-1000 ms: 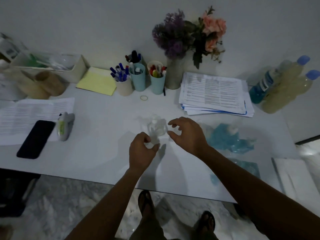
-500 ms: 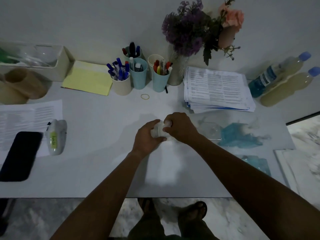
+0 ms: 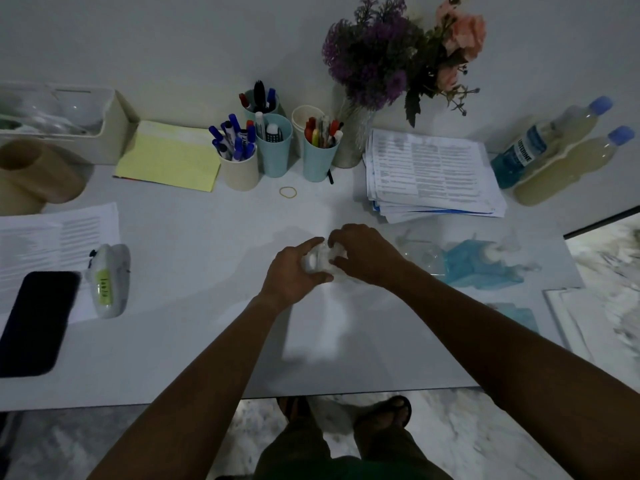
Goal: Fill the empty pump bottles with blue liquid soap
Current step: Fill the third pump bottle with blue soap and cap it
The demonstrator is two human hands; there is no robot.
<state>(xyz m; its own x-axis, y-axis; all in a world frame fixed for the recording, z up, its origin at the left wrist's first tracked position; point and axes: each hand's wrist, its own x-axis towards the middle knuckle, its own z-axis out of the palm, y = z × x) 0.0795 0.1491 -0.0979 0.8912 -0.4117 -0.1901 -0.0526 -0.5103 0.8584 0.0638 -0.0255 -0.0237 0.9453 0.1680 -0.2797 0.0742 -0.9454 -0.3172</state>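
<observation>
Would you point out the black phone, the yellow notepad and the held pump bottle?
black phone (image 3: 34,323), head view, screen middle.
yellow notepad (image 3: 169,157), head view, top sheet.
pump bottle (image 3: 317,262), head view, visible middle.

So the pump bottle (image 3: 317,262) is mostly buried under the left hand (image 3: 292,276) and right hand (image 3: 363,255). At 8 o'clock the phone (image 3: 34,320) gets cut off; papers (image 3: 433,168) at 1 o'clock, print unreadable.

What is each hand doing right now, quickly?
Left hand: closed around the small clear pump bottle.
Right hand: fingers curled on the same bottle.
</observation>
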